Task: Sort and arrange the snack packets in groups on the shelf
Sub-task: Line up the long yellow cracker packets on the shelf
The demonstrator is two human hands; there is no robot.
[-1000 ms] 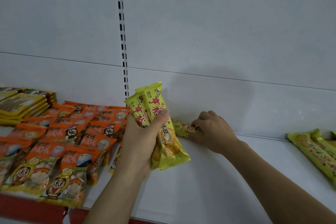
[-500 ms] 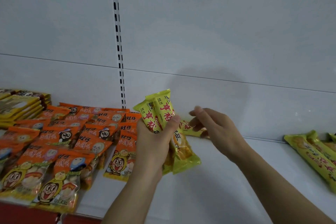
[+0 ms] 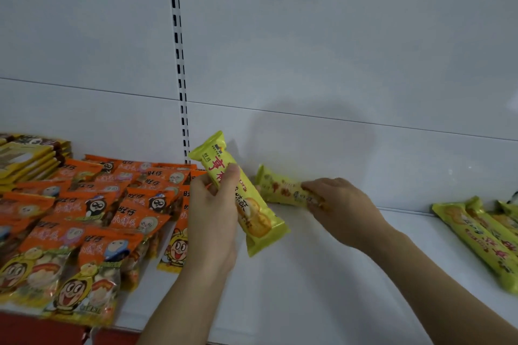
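Observation:
My left hand (image 3: 214, 216) grips a long yellow snack packet (image 3: 246, 202) with red lettering, held tilted above the white shelf (image 3: 322, 288). To its right my right hand (image 3: 340, 204) holds another yellow packet (image 3: 280, 187) by its right end, low against the shelf's back wall. Whether that packet rests on the shelf or on a hidden packet beneath it I cannot tell.
Several orange snack packets (image 3: 92, 218) lie in rows on the left. A stack of flat yellow packets (image 3: 25, 159) sits at the far left. More long yellow packets (image 3: 482, 235) lie at the right edge. A slotted upright (image 3: 179, 64) runs up the back wall.
My left hand held two yellow packets; now it holds one. My right hand took the other and moved it right to the back of the shelf.

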